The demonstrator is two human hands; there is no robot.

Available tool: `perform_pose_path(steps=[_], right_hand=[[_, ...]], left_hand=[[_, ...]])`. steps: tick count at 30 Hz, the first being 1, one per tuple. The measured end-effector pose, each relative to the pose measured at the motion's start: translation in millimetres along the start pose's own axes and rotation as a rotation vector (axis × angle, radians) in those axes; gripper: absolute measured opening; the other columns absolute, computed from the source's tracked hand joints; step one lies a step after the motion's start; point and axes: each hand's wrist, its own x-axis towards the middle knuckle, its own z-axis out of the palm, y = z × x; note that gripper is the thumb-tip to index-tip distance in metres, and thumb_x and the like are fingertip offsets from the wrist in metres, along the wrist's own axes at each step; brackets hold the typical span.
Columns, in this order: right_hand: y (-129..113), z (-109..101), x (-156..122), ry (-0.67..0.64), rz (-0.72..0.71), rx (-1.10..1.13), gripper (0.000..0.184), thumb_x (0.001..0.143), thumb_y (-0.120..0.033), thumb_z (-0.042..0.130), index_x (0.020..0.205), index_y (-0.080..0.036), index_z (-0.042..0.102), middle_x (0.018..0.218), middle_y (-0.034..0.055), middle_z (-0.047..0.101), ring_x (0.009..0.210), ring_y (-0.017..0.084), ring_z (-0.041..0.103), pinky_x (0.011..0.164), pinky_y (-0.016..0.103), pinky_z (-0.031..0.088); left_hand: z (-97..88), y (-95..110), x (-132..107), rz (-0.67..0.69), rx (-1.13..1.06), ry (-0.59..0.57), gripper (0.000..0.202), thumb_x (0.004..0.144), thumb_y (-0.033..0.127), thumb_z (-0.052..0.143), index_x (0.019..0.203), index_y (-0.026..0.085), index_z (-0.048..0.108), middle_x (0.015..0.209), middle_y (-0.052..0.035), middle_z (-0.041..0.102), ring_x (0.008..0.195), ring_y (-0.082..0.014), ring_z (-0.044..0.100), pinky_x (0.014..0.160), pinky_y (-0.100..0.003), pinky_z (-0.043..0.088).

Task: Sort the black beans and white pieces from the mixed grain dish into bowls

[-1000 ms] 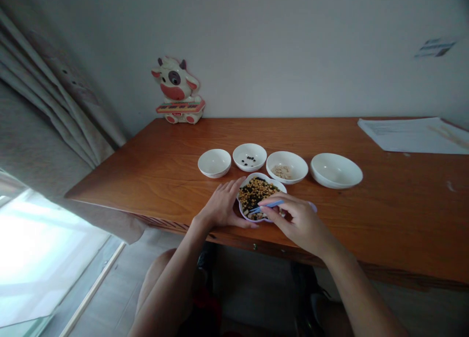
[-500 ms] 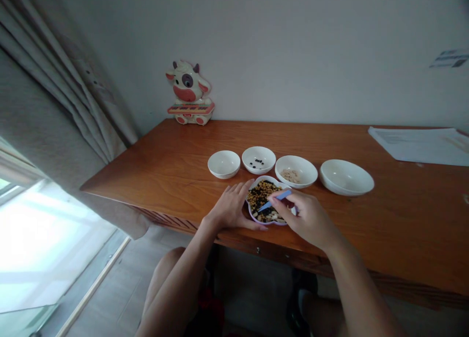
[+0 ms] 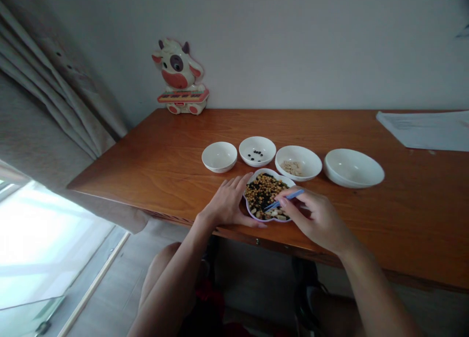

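A white, lilac-rimmed scalloped bowl (image 3: 249,209) holds a mix of yellow kernels, black beans and pale flat pieces. My left hand (image 3: 230,202) is curled round the bowl's left side, thumb along its front rim. Between the fingertips of my right hand (image 3: 318,219) is a pair of blue tweezers (image 3: 289,197). Their tips point down and left into the mix near the pale pieces; whether they grip anything is too small to tell. Behind it stand a white bowl with several black beans (image 3: 257,163) and another with pale flat pieces (image 3: 308,174).
A white bowl (image 3: 219,166) with nothing visible inside stands at the left of the row, and a larger white bowl (image 3: 354,180) at its right. A cow toy with a keyboard (image 3: 182,78) sits at the back left. Papers (image 3: 432,129) lie at the back right of the wooden table (image 3: 146,156).
The camera view has shifted slightly. The tweezers' tips have moved a little right within the bowl and now show two separate prongs. My left hand keeps its place on the bowl.
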Motion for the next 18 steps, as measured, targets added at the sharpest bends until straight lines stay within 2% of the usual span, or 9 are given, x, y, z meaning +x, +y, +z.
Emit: perform_pose_path(steps=[6,11,18], right_hand=[[4,-7,-7,0.038,0.013,0.121,0.021,0.096,-0.041,0.059,0.1,-0.024,0.071,0.103,0.0074,0.075,0.092,0.021,0.073,0.074,0.029,0.063],[4,-6,1,-0.004,0.041,0.13,0.02,0.096,-0.04,0.06,0.099,-0.025,0.071,0.103,0.0069,0.076,0.09,0.022,0.073,0.072,0.03,0.063],[-8,4,17,-0.004,-0.082,0.024,0.018,0.095,-0.036,0.058,0.094,-0.022,0.071,0.096,0.0061,0.077,0.084,0.021,0.073,0.072,0.031,0.059]], left_hand=[[2.9,-3,0,0.023,0.018,0.02,0.132,0.056,0.081,0.078,0.158,0.023,0.018,0.154,-0.0156,0.046,0.14,-0.0384,0.046,0.119,-0.052,0.034],[3.2,-3,-1,0.022,0.032,0.025,0.134,0.056,0.083,0.077,0.159,0.022,0.017,0.153,-0.0173,0.046,0.14,-0.0392,0.046,0.118,-0.053,0.035],[0.9,-1,-1,0.02,0.023,0.022,0.132,0.056,0.079,0.08,0.158,0.022,0.019,0.153,-0.0187,0.046,0.138,-0.0396,0.048,0.117,-0.054,0.035]])
